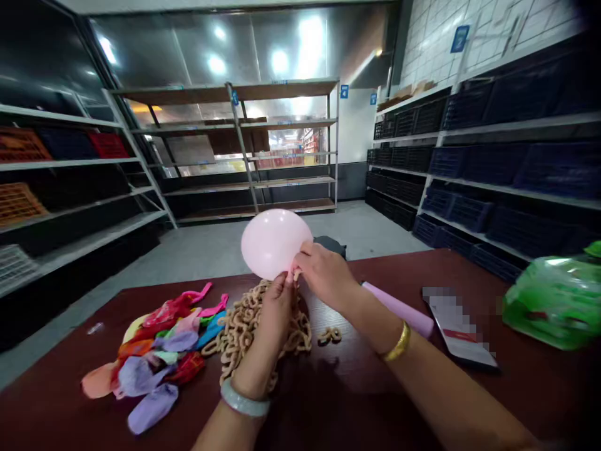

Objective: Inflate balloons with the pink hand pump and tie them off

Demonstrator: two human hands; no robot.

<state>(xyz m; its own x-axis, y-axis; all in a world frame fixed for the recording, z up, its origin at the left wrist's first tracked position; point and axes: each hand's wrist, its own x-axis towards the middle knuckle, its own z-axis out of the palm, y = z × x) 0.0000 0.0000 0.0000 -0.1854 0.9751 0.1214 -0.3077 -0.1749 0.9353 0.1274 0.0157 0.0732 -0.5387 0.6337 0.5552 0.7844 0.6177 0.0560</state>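
While the pink balloon point(275, 241) is held up inflated above the far half of the table point(328, 401), its neck is pinched between both hands; the left hand point(278, 307) is raised from below with its fingertips point(286, 280) closed on the neck, and the right hand point(326, 272) is brought in from the right with thumb and fingers clenched on the same spot. The round body of the balloon is seen above and to the left of the fingers, clear of the table; only the neck is touched. Directly beneath the hands a heap of tan chain links point(239, 332) is spread on the wood; whether a link is caught between the fingers cannot be told; a short loose piece of chain point(329, 336) is seen just right of the heap. A pile of limp coloured balloons point(154, 357) is set to the left, touching the heap's edge; a pink tube point(404, 310) is laid beyond the right forearm; a green bag point(554, 304) is placed well apart at the right edge.
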